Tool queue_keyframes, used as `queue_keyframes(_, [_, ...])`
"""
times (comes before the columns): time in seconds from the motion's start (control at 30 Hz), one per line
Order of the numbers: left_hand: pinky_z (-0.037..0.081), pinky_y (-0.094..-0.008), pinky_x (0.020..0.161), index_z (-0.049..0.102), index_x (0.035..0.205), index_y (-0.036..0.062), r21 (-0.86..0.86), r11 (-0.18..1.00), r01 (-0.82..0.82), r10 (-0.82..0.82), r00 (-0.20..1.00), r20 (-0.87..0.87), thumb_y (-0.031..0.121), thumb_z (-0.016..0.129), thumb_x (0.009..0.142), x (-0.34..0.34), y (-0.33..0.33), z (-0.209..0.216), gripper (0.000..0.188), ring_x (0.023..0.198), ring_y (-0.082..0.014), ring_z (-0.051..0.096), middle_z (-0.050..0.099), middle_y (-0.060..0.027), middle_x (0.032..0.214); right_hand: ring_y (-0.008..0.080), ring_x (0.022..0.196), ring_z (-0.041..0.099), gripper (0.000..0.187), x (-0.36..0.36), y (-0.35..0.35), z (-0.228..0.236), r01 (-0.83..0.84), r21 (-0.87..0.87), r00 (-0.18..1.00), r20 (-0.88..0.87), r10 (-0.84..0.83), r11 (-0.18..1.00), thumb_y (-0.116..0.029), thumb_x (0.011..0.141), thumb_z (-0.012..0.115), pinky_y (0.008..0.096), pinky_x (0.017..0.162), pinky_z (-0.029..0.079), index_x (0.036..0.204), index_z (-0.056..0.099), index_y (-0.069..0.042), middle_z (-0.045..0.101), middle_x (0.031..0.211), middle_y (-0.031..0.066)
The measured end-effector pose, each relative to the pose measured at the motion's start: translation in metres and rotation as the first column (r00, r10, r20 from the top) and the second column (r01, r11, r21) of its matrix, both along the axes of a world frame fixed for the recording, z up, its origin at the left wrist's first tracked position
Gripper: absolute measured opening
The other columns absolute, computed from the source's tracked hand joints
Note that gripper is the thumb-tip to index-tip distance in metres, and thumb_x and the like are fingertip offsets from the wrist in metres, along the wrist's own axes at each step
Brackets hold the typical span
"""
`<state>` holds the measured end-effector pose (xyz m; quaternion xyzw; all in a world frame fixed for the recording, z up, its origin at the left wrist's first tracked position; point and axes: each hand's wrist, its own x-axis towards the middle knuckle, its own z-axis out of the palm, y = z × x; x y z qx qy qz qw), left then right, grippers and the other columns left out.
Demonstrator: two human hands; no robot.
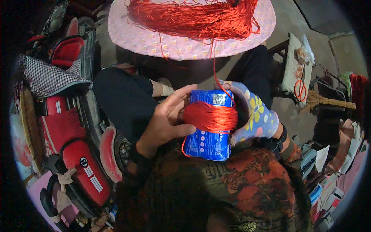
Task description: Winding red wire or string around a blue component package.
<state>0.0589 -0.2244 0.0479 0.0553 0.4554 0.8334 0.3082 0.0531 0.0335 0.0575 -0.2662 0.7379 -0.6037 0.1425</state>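
Above my lap is a blue plastic-wrapped package (208, 149), with glossy red cord (212, 118) wound in a thick band around its middle. My bare left hand (166, 120) grips its left side, the thumb lying across the front by the lower edge of the band. On the right side, my right hand (257, 116), in a blue floral glove, curls around the package. A strand of cord runs up past its fingertips to a large loose skein (197, 19). That skein lies on a round table with a pink patterned cover (185, 52).
At the left stands a red and black scooter (83, 170) with a checked cloth (50, 75) over part of it. To the right, orange-handled scissors (300, 91) hang by a small bench (291, 63). Near them are a straw broom (328, 101) and piled papers (332, 193).
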Motion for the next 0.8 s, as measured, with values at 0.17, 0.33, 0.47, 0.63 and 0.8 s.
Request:
queue_keyframes(0.17, [0.044, -0.0318, 0.097, 0.045, 0.128, -0.0065, -0.022, 0.998, -0.057, 0.056, 0.997, -0.047, 0.003, 0.078, 0.071, -0.010, -0.019, -0.028, 0.066, 0.112, -0.0175, 0.054, 0.054, -0.0111, 0.122, 0.0276, 0.118, 0.052, 0.092, -0.009, -0.022, -0.008, 0.037, 0.034, 0.996, -0.079, -0.034, 0.999, -0.033, 0.058, 0.089, 0.0374, 0.100, 0.041, 0.132, 0.045, 0.000, 0.051, 0.130, 0.0172])
queue_keyframes(0.33, [0.046, -0.0313, 0.095, 0.054, 0.118, -0.0059, -0.045, 0.994, -0.095, 0.093, 0.995, -0.036, 0.003, 0.077, 0.073, -0.009, -0.040, -0.050, 0.052, 0.108, -0.0152, 0.055, 0.057, -0.0087, 0.112, 0.0218, 0.109, 0.058, 0.067, -0.011, -0.041, -0.027, 0.089, -0.038, 0.986, 0.145, -0.082, 0.995, -0.026, 0.072, 0.081, 0.0341, 0.094, 0.046, 0.126, 0.052, 0.001, 0.059, 0.120, 0.0135])
queue_keyframes(0.47, [0.044, -0.0318, 0.097, 0.050, 0.124, -0.0032, -0.038, 0.999, -0.016, 0.019, 0.997, 0.073, 0.002, 0.077, 0.072, -0.011, -0.057, -0.047, 0.058, 0.108, -0.0157, 0.056, 0.058, -0.0088, 0.116, 0.0206, 0.115, 0.054, 0.077, -0.014, -0.054, -0.040, 0.071, -0.076, 0.942, 0.334, -0.042, 0.995, -0.028, 0.068, 0.084, 0.0334, 0.098, 0.043, 0.130, 0.048, 0.000, 0.055, 0.126, 0.0130])
queue_keyframes(0.63, [0.042, -0.0313, 0.099, 0.045, 0.129, -0.0012, -0.082, 0.996, 0.039, -0.033, 0.997, 0.066, 0.004, 0.077, 0.070, -0.017, -0.072, -0.054, 0.067, 0.111, -0.0168, 0.056, 0.058, -0.0089, 0.121, 0.0206, 0.120, 0.049, 0.094, -0.022, -0.074, -0.035, 0.008, -0.006, 0.998, 0.068, -0.007, 1.000, -0.033, 0.057, 0.091, 0.0339, 0.104, 0.038, 0.131, 0.045, 0.000, 0.049, 0.132, 0.0137])
queue_keyframes(0.8, [0.042, -0.0314, 0.099, 0.040, 0.134, -0.0009, 0.091, 0.996, -0.010, 0.003, 0.997, 0.082, 0.019, 0.082, 0.071, -0.026, -0.077, -0.061, 0.078, 0.114, -0.0180, 0.056, 0.058, -0.0117, 0.124, 0.0227, 0.118, 0.052, 0.091, -0.022, -0.085, -0.043, 0.065, -0.130, 0.969, 0.246, -0.032, 0.989, -0.034, 0.063, 0.087, 0.0366, 0.102, 0.040, 0.133, 0.041, 0.000, 0.052, 0.128, 0.0143])
